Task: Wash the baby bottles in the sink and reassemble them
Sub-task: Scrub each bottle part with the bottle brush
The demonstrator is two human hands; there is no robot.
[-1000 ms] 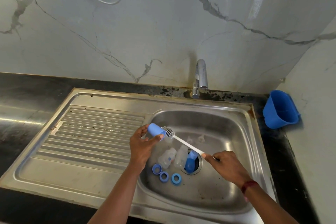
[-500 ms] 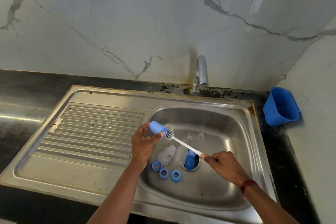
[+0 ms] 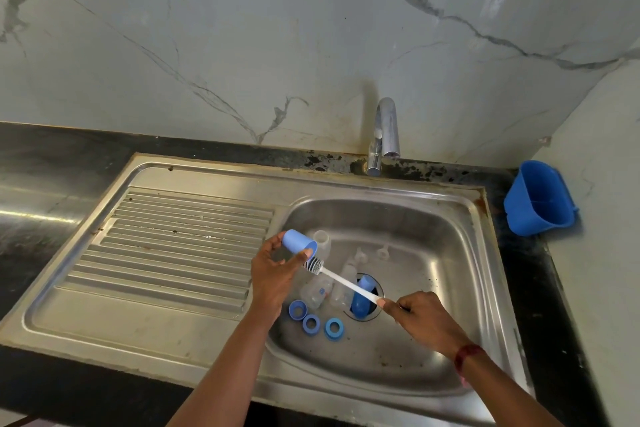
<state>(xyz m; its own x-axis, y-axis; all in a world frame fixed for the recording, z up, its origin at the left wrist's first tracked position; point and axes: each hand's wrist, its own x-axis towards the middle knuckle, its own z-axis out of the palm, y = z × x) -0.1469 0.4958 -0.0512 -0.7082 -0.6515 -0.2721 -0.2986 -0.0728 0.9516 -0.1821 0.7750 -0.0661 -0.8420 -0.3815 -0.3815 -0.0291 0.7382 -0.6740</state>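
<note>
The cap [image 3: 298, 244], blue and cup-shaped, is held above the left edge of the sink [image 3: 479, 253] basin, tilted with its open mouth facing right and down. The left hand [image 3: 273, 276] grasps it, thumb at the rim and fingers curled behind the closed end. The brush [image 3: 341, 282] has a white handle and a bristle head. The head sits just outside the cap's mouth, close to the thumb. The right hand [image 3: 427, 319] pinches the far end of the handle over the basin, with the fingers clenched around it.

Basin contents:
- One clear bottle [image 3: 321, 239] behind the cap, mouth up.
- Two more clear bottles [image 3: 317, 292] lying side by side beneath the brush handle.
- A second cap [image 3: 361, 300], blue, resting in the drain opening.
- Three blue rings [image 3: 311, 322] in a row on the basin floor, in front of the lying bottles.
- Two clear teats [image 3: 382, 251] near the back of the basin.

The ribbed drainboard [image 3: 180, 239] lies left of the basin. The tap [image 3: 385, 135] stands behind it, against the marbled wall [image 3: 311, 45]. A blue container [image 3: 538, 199] sits at the right corner of the dark surface [image 3: 52, 156]. A red wristband [image 3: 467, 355] is on the right wrist.
</note>
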